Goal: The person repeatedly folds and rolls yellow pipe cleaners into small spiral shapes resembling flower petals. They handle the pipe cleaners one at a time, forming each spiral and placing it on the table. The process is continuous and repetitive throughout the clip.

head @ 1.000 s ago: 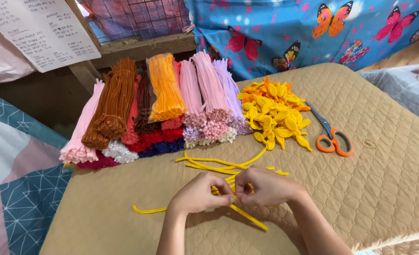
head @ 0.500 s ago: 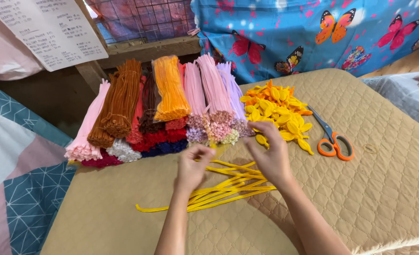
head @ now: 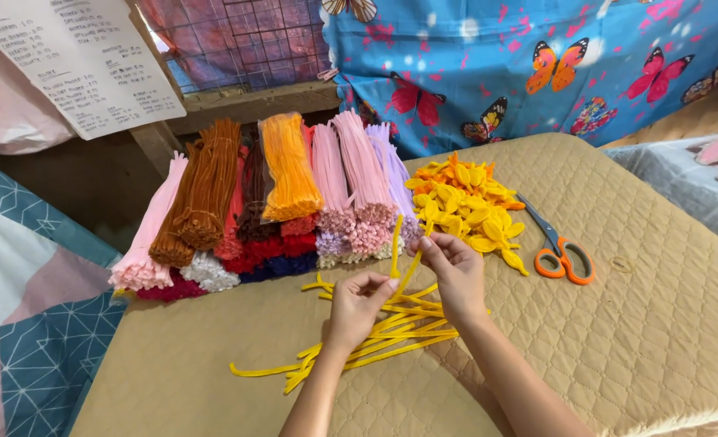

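Hands, left hand (head: 357, 301) and right hand (head: 454, 267), pinch one fuzzy yellow pipe cleaner (head: 397, 243) (bent upward) above quilted tan mat (head: 658, 340).

Bare quilted mat (head: 642, 340) lies open to the right and front of the hands, while the bundles of pipe cleaners (head: 278, 194) wall off the far left, the yellow flower pile (head: 468, 202) and orange-handled scissors (head: 561, 255) block the far right.
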